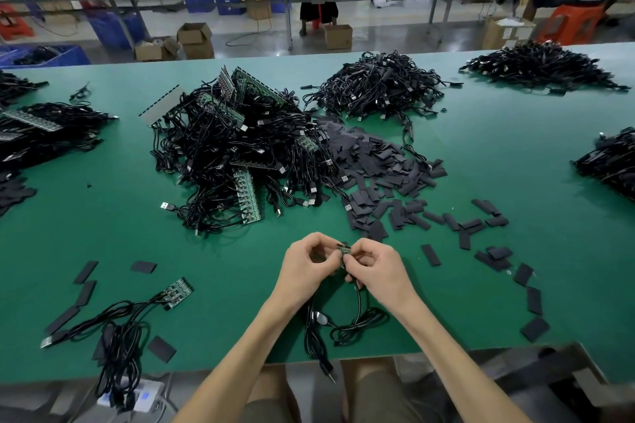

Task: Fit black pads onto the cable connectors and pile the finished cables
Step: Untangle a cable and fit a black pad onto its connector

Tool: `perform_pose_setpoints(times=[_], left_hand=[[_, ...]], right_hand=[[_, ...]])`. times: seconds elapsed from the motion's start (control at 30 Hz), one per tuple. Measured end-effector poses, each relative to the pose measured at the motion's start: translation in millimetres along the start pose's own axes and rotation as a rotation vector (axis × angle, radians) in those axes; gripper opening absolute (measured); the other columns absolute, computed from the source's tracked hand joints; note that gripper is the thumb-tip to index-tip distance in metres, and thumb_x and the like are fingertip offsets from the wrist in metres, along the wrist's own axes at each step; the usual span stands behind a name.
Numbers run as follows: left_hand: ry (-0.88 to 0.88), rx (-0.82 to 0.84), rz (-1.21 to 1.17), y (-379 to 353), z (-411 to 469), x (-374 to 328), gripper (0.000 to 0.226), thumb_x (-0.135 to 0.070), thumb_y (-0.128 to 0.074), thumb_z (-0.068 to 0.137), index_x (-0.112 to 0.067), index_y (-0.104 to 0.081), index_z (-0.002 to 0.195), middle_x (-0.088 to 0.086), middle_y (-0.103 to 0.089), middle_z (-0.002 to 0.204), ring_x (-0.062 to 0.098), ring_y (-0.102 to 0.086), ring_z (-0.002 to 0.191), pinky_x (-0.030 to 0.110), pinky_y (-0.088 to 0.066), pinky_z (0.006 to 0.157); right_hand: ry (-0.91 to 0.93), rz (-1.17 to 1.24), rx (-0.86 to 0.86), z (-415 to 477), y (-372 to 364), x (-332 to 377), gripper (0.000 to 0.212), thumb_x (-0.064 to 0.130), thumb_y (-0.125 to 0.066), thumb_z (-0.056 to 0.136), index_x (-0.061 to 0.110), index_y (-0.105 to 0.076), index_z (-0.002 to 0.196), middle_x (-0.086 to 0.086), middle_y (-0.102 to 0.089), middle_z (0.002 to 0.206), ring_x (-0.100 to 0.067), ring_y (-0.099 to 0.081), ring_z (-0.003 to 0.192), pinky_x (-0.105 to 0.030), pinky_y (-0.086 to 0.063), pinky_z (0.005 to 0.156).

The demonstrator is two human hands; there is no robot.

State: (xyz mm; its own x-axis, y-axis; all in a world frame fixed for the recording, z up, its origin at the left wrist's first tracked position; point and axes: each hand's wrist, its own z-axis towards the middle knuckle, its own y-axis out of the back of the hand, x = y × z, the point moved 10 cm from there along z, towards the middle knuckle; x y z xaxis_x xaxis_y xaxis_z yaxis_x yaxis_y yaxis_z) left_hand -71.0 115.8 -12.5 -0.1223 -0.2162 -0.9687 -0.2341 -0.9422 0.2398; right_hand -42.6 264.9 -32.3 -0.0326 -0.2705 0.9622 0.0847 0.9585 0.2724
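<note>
Near the front edge of the green table (113,216), the 2 hands meet just above the surface. The left hand (307,263) and the right hand (378,268) both have their fingers curled in, pinching a small green connector board (344,248) between thumb and fingertips from opposite sides. That steadies the part at both ends and turns it up toward the eyes. Its black cable (347,323) hangs from the grip and coils loosely on the table between the forearms, with the plug end trailing off the near edge. I judge that this slack keeps the lead from tugging on the board. Whether a pad is in the fingers I cannot tell, since the knuckles hide what lies under the board.

The supplies seem laid out for reach. A spread of loose black pads (381,178) fans out ahead and to the right, with strays near the right hand, so a fresh pad can be picked up without stretching. A tangled heap of cables (233,154) with green boards lies straight ahead and is probably the unfinished stock. Farther back, another cable pile (378,87) shows dark sleeves and is likely the finished lot. At the near left, a small bunch of cables (117,326) joined to a board strip (177,292) lies apart, with some pads beside it.
</note>
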Motion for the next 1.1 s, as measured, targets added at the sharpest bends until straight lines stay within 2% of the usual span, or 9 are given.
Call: perform_pose_setpoints(times=[0.07, 0.13, 0.37, 0.63, 0.77, 0.87, 0.97, 1.03, 1.1], left_hand=[[0.013, -0.002, 0.009, -0.5, -0.6, 1.0, 0.006, -0.006, -0.073, 0.089, -0.011, -0.071, 0.089, 0.0, -0.071, 0.074, 0.011, -0.063, 0.066, 0.023, -0.05, 0.066], [0.011, -0.005, 0.014, -0.2, -1.7, 0.0, 0.004, -0.005, -0.073, 0.09, -0.008, -0.07, 0.09, 0.002, -0.069, 0.072, 0.012, -0.062, 0.064, 0.024, -0.05, 0.065], [-0.012, -0.021, 0.044, 1.2, -4.9, -7.7, 0.004, -0.003, -0.071, 0.092, 0.0, -0.068, 0.093, 0.001, -0.066, 0.071, 0.01, -0.059, 0.06, 0.02, -0.049, 0.06], [0.005, -0.041, 0.062, 2.3, -6.6, -9.0, 0.004, -0.003, -0.071, 0.092, -0.001, -0.067, 0.091, 0.0, -0.065, 0.071, 0.01, -0.057, 0.06, 0.022, -0.047, 0.061], [-0.003, -0.059, 0.112, 0.4, -8.0, -8.7, 0.005, -0.006, -0.072, 0.091, -0.005, -0.068, 0.089, -0.004, -0.067, 0.074, -0.001, -0.055, 0.062, 0.015, -0.043, 0.062], [-0.003, -0.097, 0.081, 5.8, -7.2, -8.0, 0.004, -0.012, -0.072, 0.093, -0.012, -0.069, 0.091, -0.005, -0.069, 0.077, 0.004, -0.06, 0.067, 0.018, -0.047, 0.064], [0.001, -0.173, 0.038, 16.9, -4.6, -6.8, 0.002, -0.013, -0.069, 0.095, -0.013, -0.067, 0.095, 0.003, -0.068, 0.081, 0.018, -0.064, 0.068, 0.028, -0.053, 0.063], [0.021, -0.259, -0.006, 31.1, -1.8, -5.1, 0.001, -0.011, -0.065, 0.097, -0.012, -0.064, 0.097, 0.01, -0.065, 0.084, 0.017, -0.062, 0.065, 0.025, -0.051, 0.058], [0.043, -0.379, -0.054, 53.6, 1.8, -3.8, 0.005, -0.008, -0.063, 0.098, -0.012, -0.063, 0.099, 0.01, -0.065, 0.087, 0.009, -0.06, 0.065, 0.019, -0.05, 0.056]], right_hand=[[0.014, -0.067, -0.008, -0.1, 1.0, 1.7, 0.019, 0.019, -0.07, 0.092, 0.014, -0.061, 0.077, -0.006, -0.068, 0.06, -0.02, -0.059, 0.048, -0.032, -0.049, 0.055], [0.021, -0.11, -0.008, -1.0, 0.6, 4.2, 0.021, 0.022, -0.07, 0.091, 0.015, -0.058, 0.074, -0.006, -0.067, 0.058, -0.013, -0.057, 0.045, -0.03, -0.047, 0.054], [0.032, -0.153, -0.039, -3.3, 1.4, 10.1, 0.024, 0.022, -0.069, 0.089, 0.013, -0.054, 0.073, -0.01, -0.063, 0.059, -0.011, -0.052, 0.043, -0.026, -0.044, 0.049], [0.032, -0.114, -0.051, -4.3, 1.0, 12.0, 0.023, 0.017, -0.069, 0.087, 0.013, -0.052, 0.07, -0.011, -0.062, 0.058, -0.011, -0.051, 0.044, -0.023, -0.042, 0.045], [0.04, -0.171, -0.082, -4.7, 1.4, 12.8, 0.026, 0.019, -0.068, 0.087, 0.017, -0.049, 0.068, -0.01, -0.062, 0.058, -0.014, -0.05, 0.044, -0.031, -0.042, 0.047], [0.056, -0.087, -0.093, -5.1, 3.5, 13.8, 0.025, 0.018, -0.068, 0.093, 0.016, -0.054, 0.072, -0.006, -0.066, 0.059, -0.013, -0.054, 0.044, -0.025, -0.046, 0.046], [0.04, 0.062, -0.116, -3.6, 8.8, 13.1, 0.016, 0.018, -0.065, 0.1, 0.012, -0.064, 0.084, -0.005, -0.073, 0.072, -0.018, -0.068, 0.057, -0.033, -0.055, 0.049], [0.012, 0.228, -0.177, -1.9, 18.1, 9.0, 0.016, 0.015, -0.058, 0.104, 0.005, -0.065, 0.094, -0.008, -0.076, 0.086, -0.026, -0.076, 0.074, -0.036, -0.059, 0.054], [-0.042, 0.42, -0.23, -1.5, 26.4, 1.5, 0.018, 0.012, -0.049, 0.108, -0.001, -0.059, 0.102, -0.013, -0.076, 0.091, -0.032, -0.077, 0.081, -0.033, -0.06, 0.058]])
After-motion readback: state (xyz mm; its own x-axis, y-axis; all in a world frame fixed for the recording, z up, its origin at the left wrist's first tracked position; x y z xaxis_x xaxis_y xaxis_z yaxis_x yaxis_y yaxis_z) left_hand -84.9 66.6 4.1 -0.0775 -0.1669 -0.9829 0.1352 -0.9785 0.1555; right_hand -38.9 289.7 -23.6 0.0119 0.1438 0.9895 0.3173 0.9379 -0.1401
